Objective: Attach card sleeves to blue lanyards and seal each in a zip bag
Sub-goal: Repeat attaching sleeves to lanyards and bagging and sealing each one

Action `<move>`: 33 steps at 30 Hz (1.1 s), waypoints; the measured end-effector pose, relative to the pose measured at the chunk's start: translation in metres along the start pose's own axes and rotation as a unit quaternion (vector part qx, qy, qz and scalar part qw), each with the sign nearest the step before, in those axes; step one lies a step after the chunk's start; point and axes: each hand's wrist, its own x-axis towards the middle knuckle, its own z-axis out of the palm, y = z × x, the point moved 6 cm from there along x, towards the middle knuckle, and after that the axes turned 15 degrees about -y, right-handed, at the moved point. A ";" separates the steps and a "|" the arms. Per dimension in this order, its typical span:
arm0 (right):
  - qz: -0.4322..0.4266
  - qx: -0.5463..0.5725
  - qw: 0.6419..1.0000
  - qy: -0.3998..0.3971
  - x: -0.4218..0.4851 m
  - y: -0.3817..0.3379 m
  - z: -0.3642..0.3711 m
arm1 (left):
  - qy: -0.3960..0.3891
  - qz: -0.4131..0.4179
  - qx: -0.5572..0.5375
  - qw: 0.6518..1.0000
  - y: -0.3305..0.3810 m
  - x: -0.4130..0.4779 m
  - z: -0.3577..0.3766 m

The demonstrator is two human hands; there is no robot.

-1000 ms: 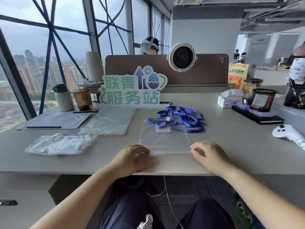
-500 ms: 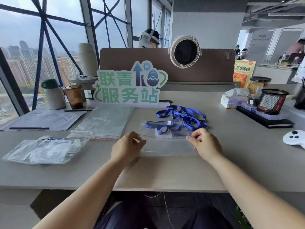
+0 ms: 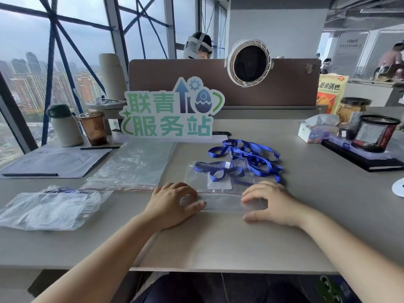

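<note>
A clear zip bag lay flat on the grey bench, just in front of the person, with its red seal line running across between the two hands. Inside it were a folded blue lanyard and a card sleeve with a white insert.

The left hand sat on the bag's left end with its fingers and thumb curled onto the plastic; whether it pinched the bag or only pressed it down could not be told. The right hand had its bent fingertips pressed on the bag's right end, while its thumb lay apart on the bench, just below the bag's near edge.

Just behind the bag, and touching its far corner, was a tangle of loose blue lanyards. To the left lay a stack of empty zip bags (their red strips faced the person), and further left a heap of crumpled clear bags with something blue showing inside. A green and white sign stood at the back of the bench.
</note>
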 end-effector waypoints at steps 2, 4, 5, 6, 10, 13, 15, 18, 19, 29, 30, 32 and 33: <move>0.005 -0.023 0.999 -0.022 -0.001 0.001 -0.002 | -0.018 0.011 0.003 1.000 -0.001 0.000 0.000; 0.005 -0.049 0.999 -0.002 -0.001 -0.001 -0.004 | -0.033 0.014 0.009 0.999 -0.003 0.001 0.001; 0.003 -0.051 0.999 0.013 0.000 -0.003 -0.005 | -0.036 0.014 0.012 0.999 -0.004 0.002 0.001; 0.002 -0.041 0.999 0.031 0.000 -0.003 -0.005 | -0.037 0.015 0.014 0.999 -0.003 0.002 0.001; 0.036 0.112 0.990 0.078 -0.003 0.004 -0.011 | 0.052 0.027 -0.055 0.997 -0.006 0.003 -0.005; 0.023 0.220 0.971 0.088 -0.006 0.000 -0.019 | 0.105 0.023 -0.224 0.969 -0.014 0.002 -0.010; 0.022 0.284 0.956 0.073 -0.008 0.000 -0.020 | 0.090 -0.005 -0.315 0.945 -0.018 0.001 -0.010; 0.034 0.329 0.939 0.099 -0.004 0.006 -0.020 | 0.097 -0.029 -0.402 0.910 -0.023 0.001 -0.011; 0.043 0.340 0.932 0.117 -0.001 0.009 -0.020 | 0.102 -0.039 -0.427 0.898 -0.024 0.003 -0.012; 0.309 0.109 0.939 0.102 0.036 0.040 -0.005 | 0.036 -0.272 -0.142 0.951 -0.037 0.024 -0.010; 0.324 0.081 0.938 0.096 0.036 0.038 -0.007 | 0.028 -0.277 -0.129 0.952 -0.037 0.025 -0.009; 0.336 0.063 0.935 0.092 0.039 0.038 -0.008 | 0.028 -0.274 -0.122 0.953 -0.035 0.027 -0.010; 0.339 0.064 0.934 0.089 0.041 0.040 -0.007 | 0.031 -0.269 -0.123 0.955 -0.034 0.029 -0.011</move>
